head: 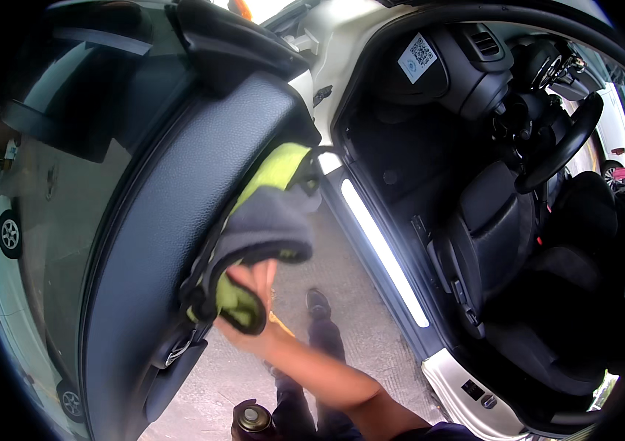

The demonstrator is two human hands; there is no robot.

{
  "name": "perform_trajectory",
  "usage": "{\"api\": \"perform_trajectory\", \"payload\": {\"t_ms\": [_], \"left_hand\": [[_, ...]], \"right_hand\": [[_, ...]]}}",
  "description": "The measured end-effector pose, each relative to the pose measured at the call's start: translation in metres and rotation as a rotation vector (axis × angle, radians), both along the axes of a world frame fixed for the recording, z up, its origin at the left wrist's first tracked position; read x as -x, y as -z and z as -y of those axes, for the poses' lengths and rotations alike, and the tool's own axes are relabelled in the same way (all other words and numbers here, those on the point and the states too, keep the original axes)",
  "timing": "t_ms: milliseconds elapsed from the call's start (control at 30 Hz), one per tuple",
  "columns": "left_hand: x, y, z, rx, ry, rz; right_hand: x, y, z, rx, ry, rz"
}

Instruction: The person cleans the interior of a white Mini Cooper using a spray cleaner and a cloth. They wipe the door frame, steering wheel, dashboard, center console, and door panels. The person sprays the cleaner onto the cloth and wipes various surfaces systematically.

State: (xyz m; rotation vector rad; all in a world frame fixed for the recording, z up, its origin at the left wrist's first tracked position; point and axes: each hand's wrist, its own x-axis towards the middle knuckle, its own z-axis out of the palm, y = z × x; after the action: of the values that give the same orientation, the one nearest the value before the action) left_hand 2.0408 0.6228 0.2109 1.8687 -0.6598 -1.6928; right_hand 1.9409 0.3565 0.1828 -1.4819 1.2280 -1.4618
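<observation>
My right hand (252, 300) grips a grey and yellow-green microfiber cloth (265, 220) with dark edging. The cloth is bunched over my fingers and lies against, or just in front of, the inner panel of the open car door (180, 193). Blur hides the exact contact. Low in the picture, my left hand (237, 421) is wrapped around an aerosol can (254, 419), upright, its pale nozzle on top. Most of that hand is dark and cut off by the bottom edge. The chrome inner door handle (178, 351) sits below the cloth.
To the right are the door sill (384, 253) with its bright scuff plate, the black driver's seat (497, 237) and the steering wheel (563, 146). A sticker with a printed code (417, 58) is on the dashboard's side. My shoe (318, 302) stands on the concrete floor (345, 286).
</observation>
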Motion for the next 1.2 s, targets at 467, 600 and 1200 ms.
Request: {"api": "perform_trajectory", "payload": {"t_ms": [467,600,1200], "left_hand": [[0.026,0.029,-0.005,-0.248,-0.188,-0.169],[0.023,0.030,-0.010,-0.265,-0.189,-0.186],[0.006,0.027,-0.044,-0.322,-0.259,-0.259]], "right_hand": [[0.066,0.027,0.151,0.079,0.253,0.020],[0.064,0.039,0.153,0.000,0.307,-0.011],[-0.047,-0.008,-0.043,0.100,-0.151,0.084]]}}
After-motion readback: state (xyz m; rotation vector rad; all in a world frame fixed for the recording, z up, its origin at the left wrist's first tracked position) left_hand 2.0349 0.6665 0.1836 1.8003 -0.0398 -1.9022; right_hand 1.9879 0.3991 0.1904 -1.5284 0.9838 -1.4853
